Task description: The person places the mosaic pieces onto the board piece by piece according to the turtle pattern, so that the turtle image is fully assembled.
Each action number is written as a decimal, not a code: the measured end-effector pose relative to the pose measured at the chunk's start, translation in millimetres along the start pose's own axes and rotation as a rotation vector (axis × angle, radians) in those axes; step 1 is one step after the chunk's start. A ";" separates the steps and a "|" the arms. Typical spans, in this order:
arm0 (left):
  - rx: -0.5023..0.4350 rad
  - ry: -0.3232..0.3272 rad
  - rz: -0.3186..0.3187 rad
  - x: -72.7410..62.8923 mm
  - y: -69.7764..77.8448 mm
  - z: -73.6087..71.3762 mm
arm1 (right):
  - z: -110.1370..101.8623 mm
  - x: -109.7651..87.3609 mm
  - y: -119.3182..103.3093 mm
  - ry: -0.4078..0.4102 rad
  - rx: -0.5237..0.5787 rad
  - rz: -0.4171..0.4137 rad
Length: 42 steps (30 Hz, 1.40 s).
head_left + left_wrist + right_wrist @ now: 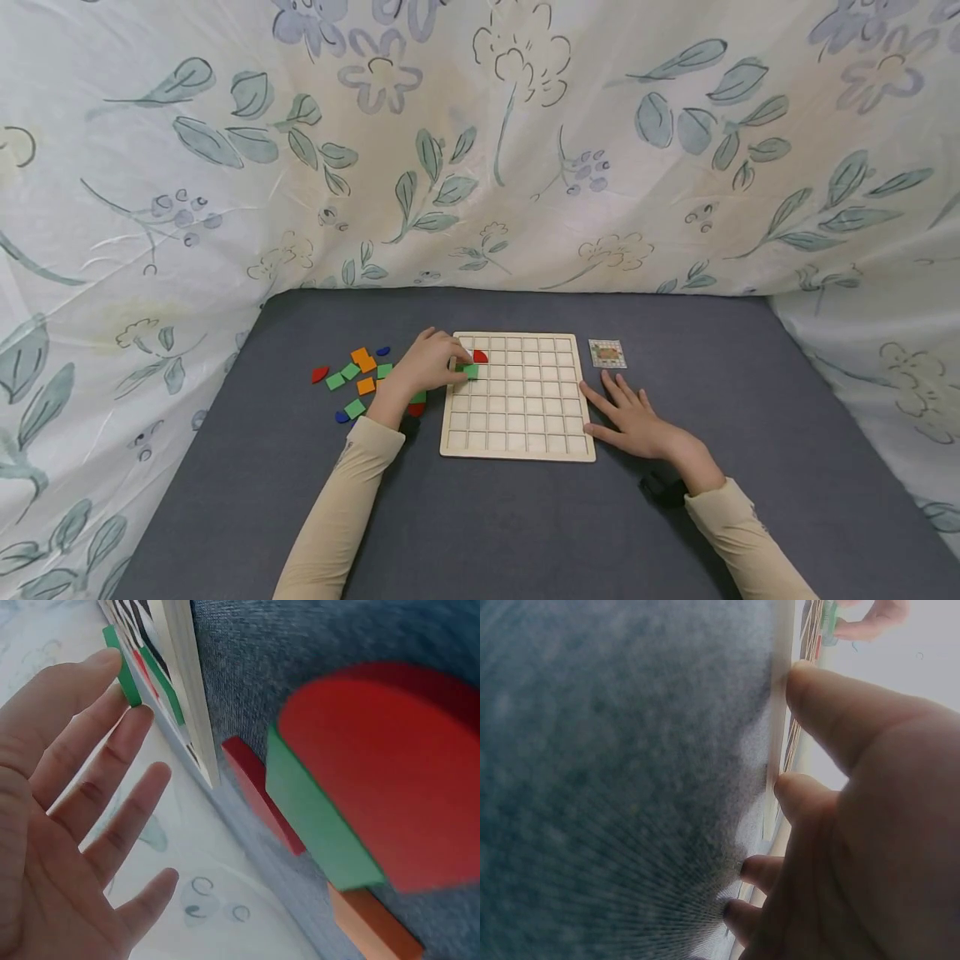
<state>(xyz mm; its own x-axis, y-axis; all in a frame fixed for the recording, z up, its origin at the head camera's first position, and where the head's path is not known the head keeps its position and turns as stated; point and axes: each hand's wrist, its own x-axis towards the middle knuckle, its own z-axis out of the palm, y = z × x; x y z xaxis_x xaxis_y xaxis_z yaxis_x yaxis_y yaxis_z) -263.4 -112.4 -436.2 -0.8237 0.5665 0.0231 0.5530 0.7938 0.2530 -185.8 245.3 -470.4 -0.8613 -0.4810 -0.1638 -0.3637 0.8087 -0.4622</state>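
My left hand (432, 367) is over the upper left of the wooden grid board (517, 450). In the left wrist view, its thumb and fingertips pinch a green square tile (124, 669). Beside those fingers a red quarter-round tile (481, 357) lies in a cell near the board's top. Another green tile (163, 686) shows on the board in the left wrist view. At the board's right edge, my right hand (637, 423) has its fingers spread, with thumb and index fingertip touching the frame (780, 697).
Loose tiles are scattered left of the board: orange (363, 360), green (335, 381), red (320, 375) and blue (383, 351). A small printed card (607, 354) lies right of the board. Behind the grey tabletop (517, 533) hangs a floral cloth (480, 208).
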 end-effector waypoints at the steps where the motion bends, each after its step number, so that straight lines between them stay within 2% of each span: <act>1: 0.003 0.002 0.007 1.0 0.5 0.6 | -0.1 -0.8 -1.0 0.005 0.004 -0.008; 10: -0.008 -0.009 0.046 11.1 6.3 5.8 | 0.2 -3.9 -4.7 -0.006 -0.011 0.009; 16: 0.041 -0.016 0.039 14.5 6.7 8.0 | -0.1 -3.7 -5.6 -0.017 -0.016 0.017; 26: 0.092 0.007 0.020 14.8 6.1 9.8 | -3.4 -4.0 -7.8 -0.019 -0.014 0.017; 32: 0.091 0.035 0.024 15.5 5.9 10.5 | -3.1 -3.1 -6.3 0.001 0.018 -0.005; 42: 0.049 0.050 -0.005 11.3 3.8 13.3 | -3.0 -4.5 -7.7 -0.008 -0.003 0.006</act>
<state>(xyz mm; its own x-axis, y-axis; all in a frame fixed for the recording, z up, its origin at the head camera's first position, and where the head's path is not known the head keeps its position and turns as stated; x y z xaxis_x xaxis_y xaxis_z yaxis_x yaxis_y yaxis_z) -268.9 -100.0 -447.8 -0.8310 0.5518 0.0704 0.5534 0.8072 0.2055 -180.1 242.2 -463.5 -0.8604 -0.4791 -0.1738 -0.3597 0.8124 -0.4589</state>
